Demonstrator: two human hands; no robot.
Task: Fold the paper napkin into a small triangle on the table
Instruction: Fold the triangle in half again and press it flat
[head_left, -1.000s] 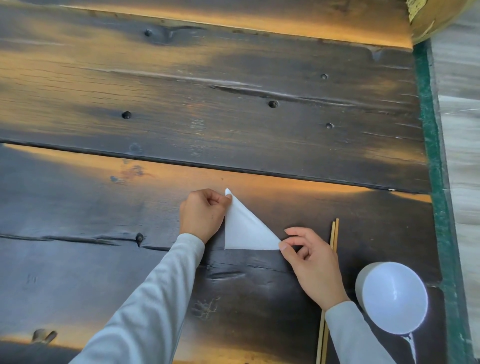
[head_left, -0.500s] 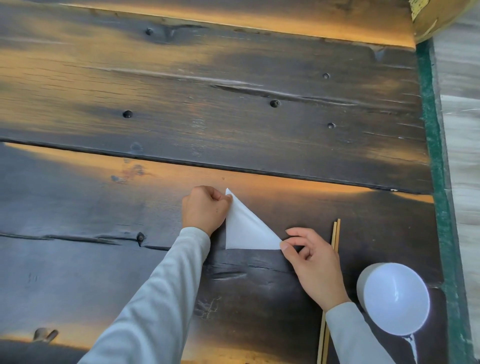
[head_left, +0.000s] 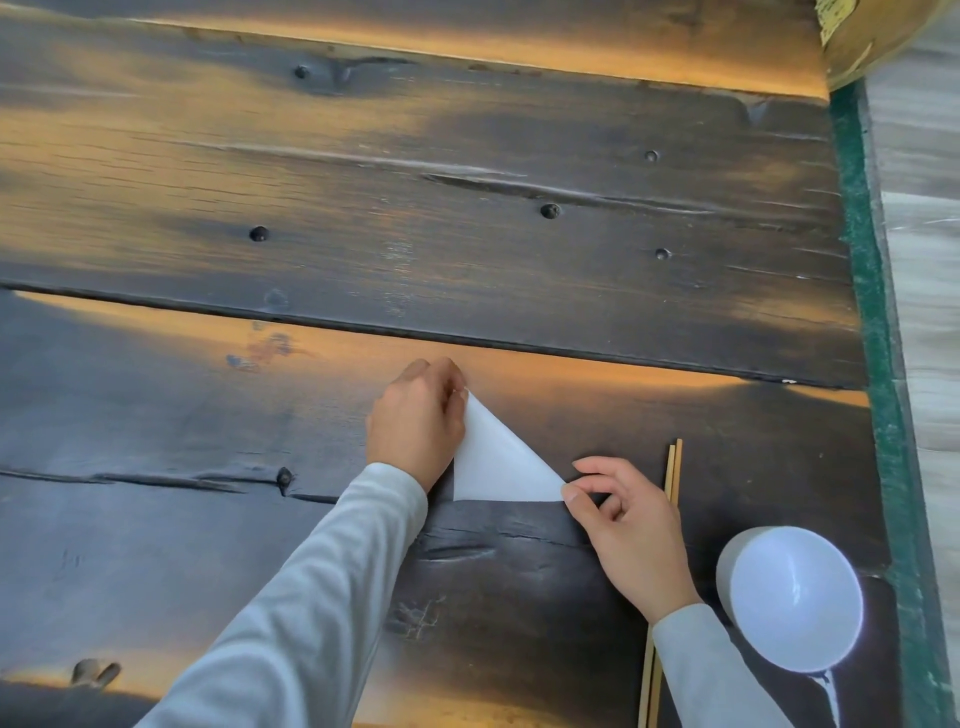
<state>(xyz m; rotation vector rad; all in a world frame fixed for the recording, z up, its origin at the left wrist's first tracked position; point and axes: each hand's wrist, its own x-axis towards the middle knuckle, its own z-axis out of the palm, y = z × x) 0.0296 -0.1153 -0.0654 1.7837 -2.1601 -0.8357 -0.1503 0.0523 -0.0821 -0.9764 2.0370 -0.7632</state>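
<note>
A white paper napkin (head_left: 496, 462) lies folded as a small triangle on the dark wooden table (head_left: 467, 234). Its point faces away from me and its straight edge runs along the near side. My left hand (head_left: 415, 426) is curled in a loose fist against the napkin's left edge, with the fingertips pinching the top corner. My right hand (head_left: 618, 525) presses the napkin's right corner with thumb and forefinger. Both sleeves are light grey.
A pair of wooden chopsticks (head_left: 670, 499) lies lengthwise just right of my right hand. A white bowl (head_left: 789, 597) stands at the near right. The table's green edge (head_left: 878, 364) runs down the right side, with pale floor beyond. A yellowish round object (head_left: 872, 36) sits at the top right.
My left hand has slid a little up along the napkin's left edge to the top corner. My right hand stays on the right corner. The napkin's shape is unchanged.
</note>
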